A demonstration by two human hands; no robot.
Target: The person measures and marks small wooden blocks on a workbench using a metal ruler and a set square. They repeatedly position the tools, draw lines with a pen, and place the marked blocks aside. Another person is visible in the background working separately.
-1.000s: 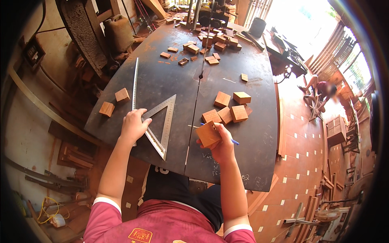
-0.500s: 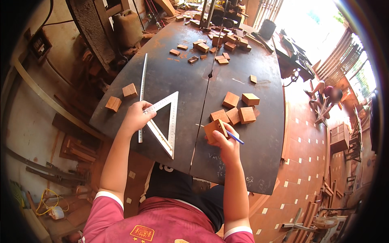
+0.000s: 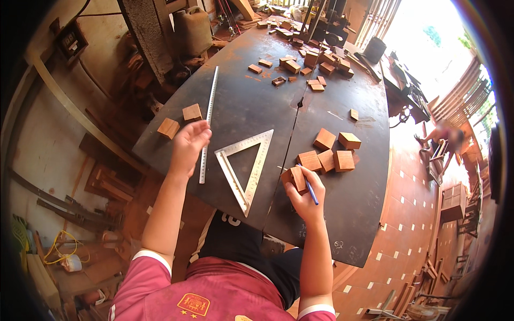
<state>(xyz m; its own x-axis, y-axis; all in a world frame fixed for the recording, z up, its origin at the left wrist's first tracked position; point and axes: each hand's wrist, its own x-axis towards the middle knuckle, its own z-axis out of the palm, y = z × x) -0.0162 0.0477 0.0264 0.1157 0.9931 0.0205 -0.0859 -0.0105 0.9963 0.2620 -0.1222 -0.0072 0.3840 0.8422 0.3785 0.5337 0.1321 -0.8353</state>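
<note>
My right hand grips a small wooden block and also keeps a blue pen between its fingers. Just beyond it, several similar wooden blocks sit in a cluster on the dark table. My left hand is raised over the table's left part with nothing in it, fingers loosely extended. Close by are two wooden blocks and a long steel ruler lying lengthwise. Between my hands a white-silver set square lies flat on the table.
Many loose wood pieces are scattered toward the table's far end, around an upright machine part. A slot runs along the tabletop. One small piece lies alone at right. Another person sits low on the tiled floor beyond.
My left hand has let go of the set square and moved away from it toward the two left blocks. My right hand has turned the block and pen. The whole view has shifted.
</note>
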